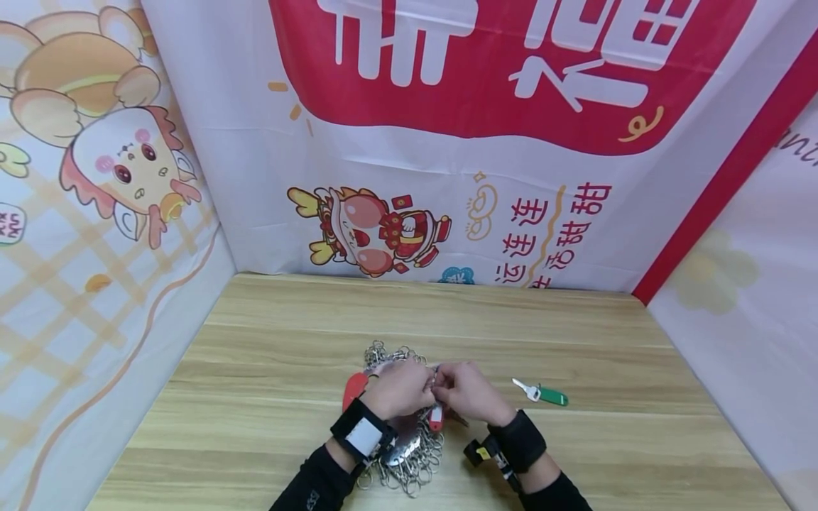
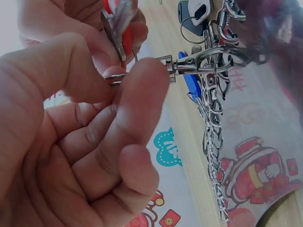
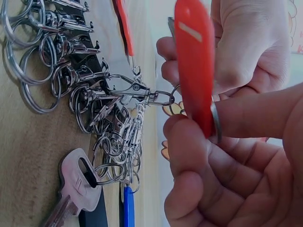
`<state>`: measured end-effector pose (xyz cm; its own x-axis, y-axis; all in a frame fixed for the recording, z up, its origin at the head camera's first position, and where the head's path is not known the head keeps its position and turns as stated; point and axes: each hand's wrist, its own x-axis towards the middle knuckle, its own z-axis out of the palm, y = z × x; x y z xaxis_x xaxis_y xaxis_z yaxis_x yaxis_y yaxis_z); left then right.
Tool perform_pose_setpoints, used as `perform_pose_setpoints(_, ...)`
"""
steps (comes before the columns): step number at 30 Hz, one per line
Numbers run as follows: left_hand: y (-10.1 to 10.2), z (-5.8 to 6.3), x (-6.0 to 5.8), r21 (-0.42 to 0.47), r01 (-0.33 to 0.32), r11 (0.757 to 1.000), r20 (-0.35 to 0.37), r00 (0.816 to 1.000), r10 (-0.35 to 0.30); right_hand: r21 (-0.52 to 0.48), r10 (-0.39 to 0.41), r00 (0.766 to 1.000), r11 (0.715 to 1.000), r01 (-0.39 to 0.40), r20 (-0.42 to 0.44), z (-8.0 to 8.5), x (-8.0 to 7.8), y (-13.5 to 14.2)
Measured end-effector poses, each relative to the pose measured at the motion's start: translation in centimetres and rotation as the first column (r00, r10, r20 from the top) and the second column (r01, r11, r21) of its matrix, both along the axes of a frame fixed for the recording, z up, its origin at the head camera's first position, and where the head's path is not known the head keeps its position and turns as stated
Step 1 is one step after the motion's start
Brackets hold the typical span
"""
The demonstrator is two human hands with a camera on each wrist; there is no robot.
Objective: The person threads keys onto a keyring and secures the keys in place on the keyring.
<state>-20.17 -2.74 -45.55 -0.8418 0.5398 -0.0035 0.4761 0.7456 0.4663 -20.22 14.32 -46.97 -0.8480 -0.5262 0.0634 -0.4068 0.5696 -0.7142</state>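
My left hand [image 1: 402, 387] pinches the ring end of a metal swivel clasp [image 2: 189, 65] between thumb and forefinger. That clasp hangs from a mass of chrome clasps and split rings [image 1: 412, 458]. Right beside it, my right hand [image 1: 469, 390] grips a red key tag [image 3: 193, 61] with a metal ring by thumb and fingers. In the right wrist view the tag overlaps the loop of the clasp [image 3: 137, 90]; whether the two are linked I cannot tell. The left hand covers part of the clasp bundle in the head view.
A key with a green tag [image 1: 551, 395] lies on the wooden table [image 1: 255, 397] to the right. An orange-red piece [image 1: 354, 389] shows left of the left hand. Among the rings hang a large key [image 3: 80, 184] and a blue tag [image 3: 128, 208]. Printed cloth walls [image 1: 255, 177] surround the table.
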Motion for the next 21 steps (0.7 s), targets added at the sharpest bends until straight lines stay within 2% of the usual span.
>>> perform_pose_setpoints(4, 0.02, 0.13, 0.25, -0.006, -0.007, 1.000, -0.001, 1.000, 0.007, -0.017, 0.004, 1.000, 1.000, -0.003, 0.030, 0.04, 0.11, -0.01)
perform_pose_setpoints(12, 0.23, 0.07, 0.31, -0.064, -0.025, 0.998, -0.051, 0.998, 0.021, -0.011, -0.024, 0.998, 1.000, 0.025, 0.062, 0.35, 0.29, -0.02)
perform_pose_setpoints(21, 0.68, -0.47, 0.31, -0.112, -0.012, 0.994, -0.144, 0.990, -0.005, 0.007, 0.000, 1.000, 1.000, 0.000, -0.023, 0.57, 0.30, -0.22)
